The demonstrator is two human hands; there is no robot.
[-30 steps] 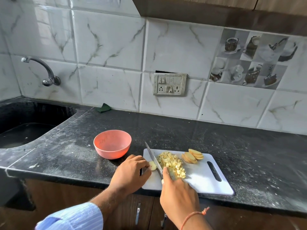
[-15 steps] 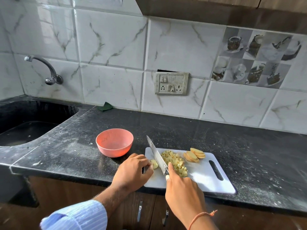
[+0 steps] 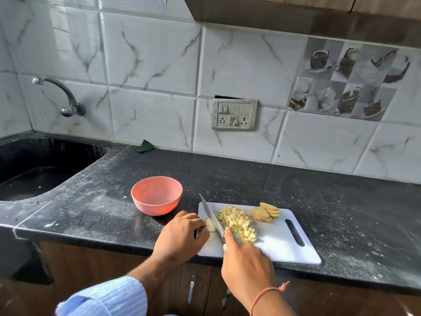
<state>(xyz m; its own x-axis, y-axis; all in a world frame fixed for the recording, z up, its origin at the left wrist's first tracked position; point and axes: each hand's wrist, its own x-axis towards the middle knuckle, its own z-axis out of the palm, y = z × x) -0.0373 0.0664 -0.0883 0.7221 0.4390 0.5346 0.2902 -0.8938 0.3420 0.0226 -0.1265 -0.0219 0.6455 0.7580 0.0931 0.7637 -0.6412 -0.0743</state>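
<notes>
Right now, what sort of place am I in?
Most likely a home kitchen: a dark stone counter with a built-in sink under a wall tap, and a knife dicing a pale vegetable on a white cutting board.

A salmon-pink bowl [image 3: 156, 195] and a white cutting board [image 3: 278, 245] stand out against a black countertop [image 3: 250, 179] flecked with grey-white specks. Pale yellow cubes [image 3: 237, 221], a paler uncut piece [image 3: 210, 225], tan-skinned slices [image 3: 265, 212] and a steel-grey knife [image 3: 211, 216] colour the board, under white wall tiles [image 3: 150, 53] veined in grey marble. A light-blue pinstriped sleeve [image 3: 107, 299] and an orange wrist thread [image 3: 266, 291] add colour.
</notes>
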